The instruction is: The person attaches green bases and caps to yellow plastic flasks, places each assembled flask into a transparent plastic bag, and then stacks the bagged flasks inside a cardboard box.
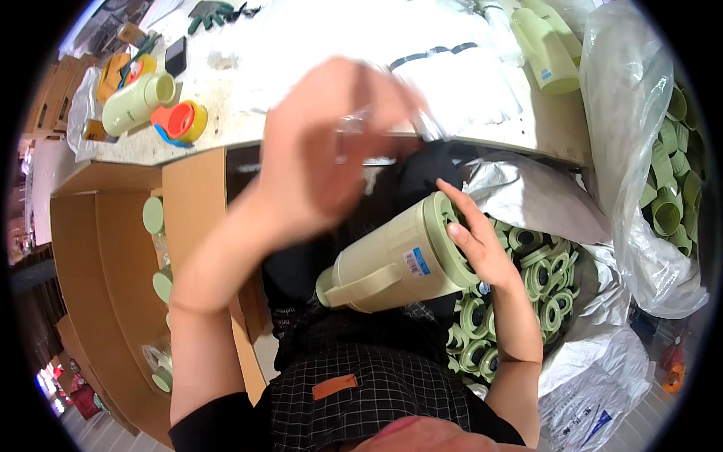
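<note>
A pale green thermos jug [384, 252] lies tilted across my lap. Its narrow end points to the lower left, its handle faces me, and a blue and white sticker is on its side. My right hand [482, 242] grips the wide, ringed end, with fingers over the rim. Above the jug, my left hand [331, 143] is raised in front of the table edge and smeared by motion. Shiny clear plastic shows by its fingers, but whether the hand holds it I cannot make out.
An open cardboard box [113, 279] with green-topped items stands left. Several green ring-shaped parts [542, 279] fill a sack at right. On the table [226, 98] are a green bottle [139, 103], tape rolls [184, 122], a phone [175, 56] and white plastic sheets [331, 34]. A clear bag [621, 151] hangs right.
</note>
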The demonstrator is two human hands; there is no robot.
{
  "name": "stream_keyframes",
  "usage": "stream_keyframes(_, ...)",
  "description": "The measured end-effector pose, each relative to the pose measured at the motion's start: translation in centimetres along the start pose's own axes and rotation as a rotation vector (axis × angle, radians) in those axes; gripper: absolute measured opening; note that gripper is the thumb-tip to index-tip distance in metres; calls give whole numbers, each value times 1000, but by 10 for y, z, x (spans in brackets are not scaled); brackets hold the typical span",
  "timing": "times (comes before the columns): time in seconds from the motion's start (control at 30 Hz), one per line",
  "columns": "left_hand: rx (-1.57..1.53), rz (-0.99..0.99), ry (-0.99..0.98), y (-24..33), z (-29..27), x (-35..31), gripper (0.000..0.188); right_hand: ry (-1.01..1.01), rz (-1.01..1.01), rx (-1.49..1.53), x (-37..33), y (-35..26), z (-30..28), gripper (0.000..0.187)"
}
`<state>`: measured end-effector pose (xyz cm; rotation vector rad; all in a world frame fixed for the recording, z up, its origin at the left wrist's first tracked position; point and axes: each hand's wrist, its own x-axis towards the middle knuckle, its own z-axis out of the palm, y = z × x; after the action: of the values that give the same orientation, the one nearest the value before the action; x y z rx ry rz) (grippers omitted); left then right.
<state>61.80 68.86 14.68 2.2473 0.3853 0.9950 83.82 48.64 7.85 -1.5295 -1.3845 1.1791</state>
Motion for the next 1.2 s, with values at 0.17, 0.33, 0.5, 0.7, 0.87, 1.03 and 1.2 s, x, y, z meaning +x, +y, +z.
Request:
stream_keyframes(0.17, 820, -443, -115, -231, 15, 32, 33, -29, -20, -84, 12, -7, -1, 61)
stream_keyframes(0.33, 687, -437, -292, -157, 4, -33, 13, 14, 36, 313, 17, 31, -16, 34)
stream_keyframes(0.5, 574, -183, -32, -134, 6, 14, 14, -244, -78, 844, 81, 56, -30, 55)
stream_keyframes(0.7, 477, -446, -305, -205, 27, 33, 10, -372, 70, 976, 117, 49, 9, 42)
stream_keyframes(0.87, -197, -821, 29, -221, 23, 34, 22, -105, 18, 1110, 122, 63, 15, 25)
stream_keyframes(1.03, -786, -834, 5, -130, 69, 21, 15, 375, -13, 907, 137, 67, 35, 10)
stream_keyframes(1.2, -814, -831, 92, -79, 95, -26, 19, 550, -301, 389, 131, 85, 59, 8)
